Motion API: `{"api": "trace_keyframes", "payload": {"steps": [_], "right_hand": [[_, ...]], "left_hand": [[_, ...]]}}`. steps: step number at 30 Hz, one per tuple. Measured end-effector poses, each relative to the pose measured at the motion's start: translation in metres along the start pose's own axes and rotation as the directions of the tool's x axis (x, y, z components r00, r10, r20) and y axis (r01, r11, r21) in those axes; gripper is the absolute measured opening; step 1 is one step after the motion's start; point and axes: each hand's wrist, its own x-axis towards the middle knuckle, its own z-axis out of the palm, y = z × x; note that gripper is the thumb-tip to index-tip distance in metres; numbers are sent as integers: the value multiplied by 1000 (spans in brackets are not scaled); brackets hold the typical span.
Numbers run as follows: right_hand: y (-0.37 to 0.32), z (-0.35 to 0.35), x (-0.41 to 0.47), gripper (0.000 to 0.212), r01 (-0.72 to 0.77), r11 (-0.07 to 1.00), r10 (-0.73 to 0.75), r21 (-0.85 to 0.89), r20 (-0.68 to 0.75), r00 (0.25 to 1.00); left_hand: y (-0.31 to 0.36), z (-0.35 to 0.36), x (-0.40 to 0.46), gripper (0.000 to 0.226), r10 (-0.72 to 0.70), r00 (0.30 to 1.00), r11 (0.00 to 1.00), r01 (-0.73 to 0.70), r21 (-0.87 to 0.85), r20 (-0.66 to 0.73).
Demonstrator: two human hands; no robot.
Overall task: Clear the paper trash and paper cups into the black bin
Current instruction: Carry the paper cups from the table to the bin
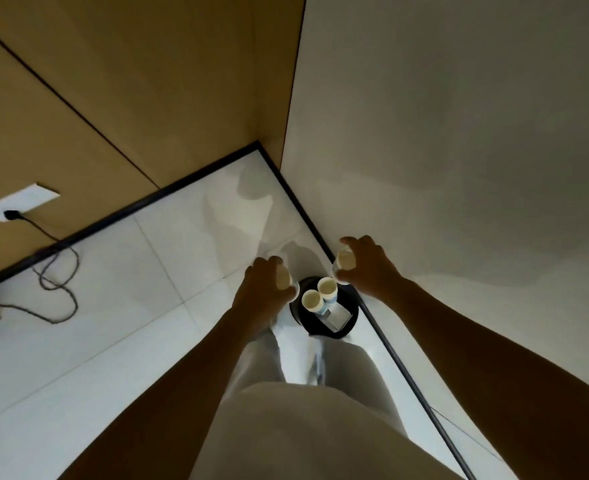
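A round black bin (350,303) stands on the floor in the room's corner, straight below my hands. Inside it lie two white paper cups (312,301) (327,287) and a piece of white paper (336,315). My left hand (262,292) grips another paper cup (283,277) just left of the bin's rim. My right hand (364,266) grips a paper cup (344,263) above the bin's far right edge. Both held cups are tilted with their openings towards me.
The bin sits where a tan wooden wall (130,81) meets a white wall (459,133). A black cable (54,282) runs from a wall socket (10,214) across the pale tiled floor (113,306) at the left. My legs in light trousers fill the bottom middle.
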Motion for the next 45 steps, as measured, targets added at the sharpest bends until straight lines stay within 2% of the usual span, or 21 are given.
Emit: {"api": "trace_keyframes", "payload": {"steps": [6, 11, 15, 19, 27, 33, 38, 41, 45], "right_hand": [[26, 1, 49, 71, 85, 993, -74, -85, 132, 988], [61, 16, 97, 70, 181, 974, -151, -133, 211, 966], [86, 49, 139, 68, 267, 955, -228, -129, 256, 940], [112, 102, 169, 68, 287, 950, -229, -119, 357, 906], [156, 189, 233, 71, 354, 921, -263, -165, 409, 874], [191, 227, 255, 72, 423, 881, -281, -212, 483, 829], [205, 240, 261, 74, 414, 903, -319, -117, 464, 827], [209, 243, 263, 75, 408, 905, -309, -122, 473, 825], [211, 252, 264, 76, 434, 888, -306, -152, 509, 805]], "left_hand": [[3, 38, 29, 59, -125, 990, 989, 120, -89, -61], [3, 95, 56, 61, -300, 941, 936, 259, -239, -158], [-16, 149, 81, 61, -394, 891, 896, 317, -312, -224], [-45, 201, 103, 63, -457, 859, 865, 368, -343, -231], [-105, 279, 163, 66, -457, 866, 856, 366, -366, -204], [-115, 322, 196, 63, -414, 908, 878, 380, -292, -64], [-123, 339, 205, 66, -446, 890, 859, 397, -324, -93], [-128, 344, 202, 69, -410, 903, 892, 366, -266, -130], [-136, 354, 203, 76, -377, 921, 911, 351, -214, -94]]}}
